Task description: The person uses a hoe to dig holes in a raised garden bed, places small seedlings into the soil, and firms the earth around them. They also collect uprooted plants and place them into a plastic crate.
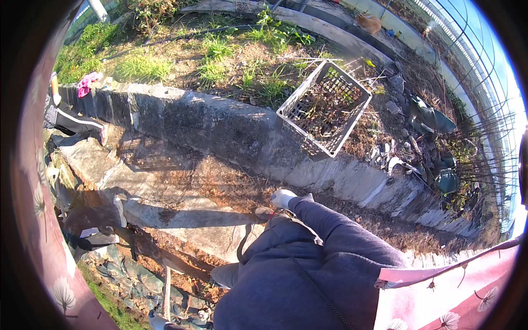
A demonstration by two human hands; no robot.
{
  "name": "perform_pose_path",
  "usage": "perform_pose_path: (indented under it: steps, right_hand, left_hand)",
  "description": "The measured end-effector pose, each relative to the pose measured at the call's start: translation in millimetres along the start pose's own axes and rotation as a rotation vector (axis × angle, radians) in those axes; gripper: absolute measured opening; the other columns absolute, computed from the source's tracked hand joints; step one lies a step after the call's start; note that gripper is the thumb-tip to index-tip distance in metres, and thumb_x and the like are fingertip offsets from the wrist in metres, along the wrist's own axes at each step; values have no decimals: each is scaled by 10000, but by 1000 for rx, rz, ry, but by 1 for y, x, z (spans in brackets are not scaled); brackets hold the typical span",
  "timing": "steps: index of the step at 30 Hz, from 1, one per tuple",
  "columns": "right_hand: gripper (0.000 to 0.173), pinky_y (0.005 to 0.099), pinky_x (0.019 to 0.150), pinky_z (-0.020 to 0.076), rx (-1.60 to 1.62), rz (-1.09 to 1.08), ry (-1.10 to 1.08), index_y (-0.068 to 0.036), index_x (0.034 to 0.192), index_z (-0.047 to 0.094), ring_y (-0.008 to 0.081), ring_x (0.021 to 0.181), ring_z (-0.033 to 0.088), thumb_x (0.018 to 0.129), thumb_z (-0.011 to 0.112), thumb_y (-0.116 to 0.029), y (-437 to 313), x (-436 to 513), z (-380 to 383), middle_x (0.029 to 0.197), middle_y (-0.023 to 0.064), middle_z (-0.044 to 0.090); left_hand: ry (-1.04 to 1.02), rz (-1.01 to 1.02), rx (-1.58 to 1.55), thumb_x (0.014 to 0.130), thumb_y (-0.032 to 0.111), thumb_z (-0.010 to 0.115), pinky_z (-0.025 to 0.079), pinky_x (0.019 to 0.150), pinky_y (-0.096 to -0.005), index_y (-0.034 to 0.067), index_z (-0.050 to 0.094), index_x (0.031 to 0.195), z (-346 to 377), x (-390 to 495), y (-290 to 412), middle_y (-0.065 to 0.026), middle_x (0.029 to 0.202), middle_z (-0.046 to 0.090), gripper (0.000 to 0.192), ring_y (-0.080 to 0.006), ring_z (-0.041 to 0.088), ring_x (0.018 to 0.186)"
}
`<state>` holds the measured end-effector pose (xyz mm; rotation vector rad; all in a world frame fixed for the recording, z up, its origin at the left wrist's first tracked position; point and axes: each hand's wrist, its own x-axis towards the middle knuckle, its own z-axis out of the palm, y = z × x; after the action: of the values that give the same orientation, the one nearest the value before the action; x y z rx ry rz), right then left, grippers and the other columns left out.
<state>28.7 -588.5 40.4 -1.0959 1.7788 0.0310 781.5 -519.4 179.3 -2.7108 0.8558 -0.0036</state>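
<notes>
My right hand (283, 199), in a white glove, is beside my bent knee, above the dry soil at the foot of a concrete wall (198, 117). Its fingers are turned away, so whether it holds anything is unclear. Just below it shows a shoe (263, 212) with a bit of red. At the bottom edge, my gloved left hand (157, 320) is partly cut off and closed about the lower end of a pale wooden handle (167, 291). A black plastic crate (303, 134) with dry plant stems (328, 105) inside sits tilted on top of the wall.
A co-worker's striped trouser leg (80, 119) and gloved hand are at the far left, near a pink cloth (87, 84). Broken concrete slabs (181, 206) and torn green sheeting (132, 274) lie below. Thin metal rods (486, 144) jut in at right. An orange cat (368, 23) rests beyond.
</notes>
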Motion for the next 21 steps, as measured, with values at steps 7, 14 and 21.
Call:
perform_pose_path:
  steps: [7, 14, 21]
  right_hand:
    - [271, 381, 669, 461, 102, -24, 104, -45, 797, 623, 344, 742, 592, 713, 471, -252, 76, 39, 10, 783, 191, 615]
    - [168, 281, 607, 458, 310, -27, -117, -55, 807, 652, 134, 653, 587, 732, 568, -178, 58, 36, 21, 701, 57, 636]
    - [159, 276, 589, 476, 361, -59, -195, -29, 817, 644, 135, 634, 608, 756, 549, -140, 55, 75, 5, 724, 67, 645]
  left_hand:
    - [83, 63, -253, 782, 211, 483, 451, 746, -361, 102, 630, 917, -58, -111, 100, -123, 921, 625, 228, -290, 594, 840]
    - [159, 15, -322, 778, 198, 478, 453, 762, -381, 164, 633, 939, -71, -149, 101, -122, 929, 622, 226, -292, 588, 863]
    - [191, -30, -418, 765, 176, 504, 451, 764, -369, 117, 631, 921, -65, -173, 108, -116, 886, 631, 209, -280, 591, 853]
